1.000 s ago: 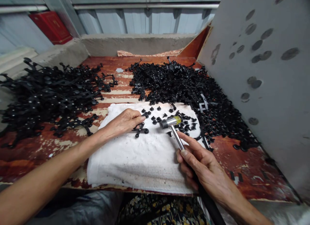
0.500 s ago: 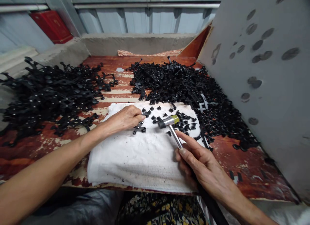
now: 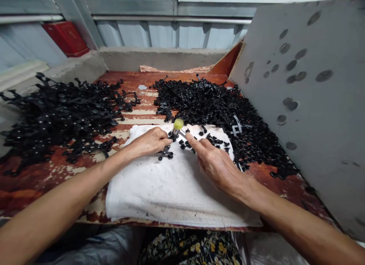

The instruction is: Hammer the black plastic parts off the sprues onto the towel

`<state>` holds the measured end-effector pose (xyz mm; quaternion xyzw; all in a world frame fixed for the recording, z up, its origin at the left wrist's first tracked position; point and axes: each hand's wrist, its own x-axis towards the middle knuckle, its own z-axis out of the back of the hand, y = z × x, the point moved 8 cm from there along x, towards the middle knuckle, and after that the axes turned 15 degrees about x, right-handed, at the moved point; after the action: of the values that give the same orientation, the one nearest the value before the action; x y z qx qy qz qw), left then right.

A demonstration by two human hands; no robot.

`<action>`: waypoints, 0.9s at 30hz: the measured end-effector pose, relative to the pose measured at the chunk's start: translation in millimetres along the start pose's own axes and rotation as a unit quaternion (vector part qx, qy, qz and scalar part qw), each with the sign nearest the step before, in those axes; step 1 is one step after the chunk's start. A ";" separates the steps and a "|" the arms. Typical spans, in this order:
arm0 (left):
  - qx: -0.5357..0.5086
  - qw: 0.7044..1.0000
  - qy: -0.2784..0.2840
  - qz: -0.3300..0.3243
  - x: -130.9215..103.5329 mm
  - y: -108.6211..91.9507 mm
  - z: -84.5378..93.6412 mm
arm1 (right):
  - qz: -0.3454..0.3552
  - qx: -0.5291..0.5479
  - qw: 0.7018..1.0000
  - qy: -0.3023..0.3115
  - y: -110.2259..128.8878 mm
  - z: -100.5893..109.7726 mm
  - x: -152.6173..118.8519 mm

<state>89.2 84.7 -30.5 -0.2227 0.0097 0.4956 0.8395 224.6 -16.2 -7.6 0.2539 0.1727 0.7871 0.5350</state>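
My left hand is closed on a black linked part that lies on the white cloth. My right hand grips a small hammer with a yellow-green end and a metal head. The hammer's head is upright, its lower end down at the black part beside my left fingertips; whether it touches is hard to tell. Most of the handle is hidden by my right hand. Small black round pieces lie scattered on the cloth between the hands and to the right.
A heap of black linked parts lies on the left of the worn red table. Another large black heap spreads from the back to the right. A grey panel leans along the right side.
My right hand has swung the hammer left and down to the part by my left hand. The head has turned from lying sideways to upright. The camera view has shifted slightly.
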 end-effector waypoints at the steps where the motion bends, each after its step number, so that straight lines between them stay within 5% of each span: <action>1: -0.004 1.000 -0.001 0.000 -0.1 0.7 -0.4 | 0.001 0.000 1.000 0.003 1.5 0.0 -0.5; 5: -0.019 1.000 -0.014 -0.010 -0.9 0.8 0.4 | 0.043 0.039 0.995 -0.081 13.2 17.7 -3.7; 10: -0.007 1.000 -0.002 -0.015 -1.6 -0.7 -0.9 | 0.004 -0.037 0.999 0.026 6.5 0.4 1.9; 14: -0.019 1.000 -0.003 -0.015 -1.4 0.0 -1.5 | 0.030 0.004 0.998 -0.048 10.6 10.5 1.6; 18: -0.026 1.000 -0.002 -0.003 -1.0 2.6 -2.5 | -0.021 -0.043 0.998 0.042 4.1 -3.2 1.0; 24: -0.050 0.999 -0.015 -0.001 -1.2 3.9 -2.6 | -0.042 -0.034 0.998 0.032 -4.3 1.0 4.6; 27: -0.118 0.992 0.003 0.032 -4.9 9.4 -7.0 | -0.010 0.052 0.999 -0.002 -0.2 8.3 6.2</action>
<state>80.2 81.8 -39.1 -0.3212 -0.0395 0.5191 0.7911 227.7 -10.4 0.3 0.2807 0.2148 0.7712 0.5294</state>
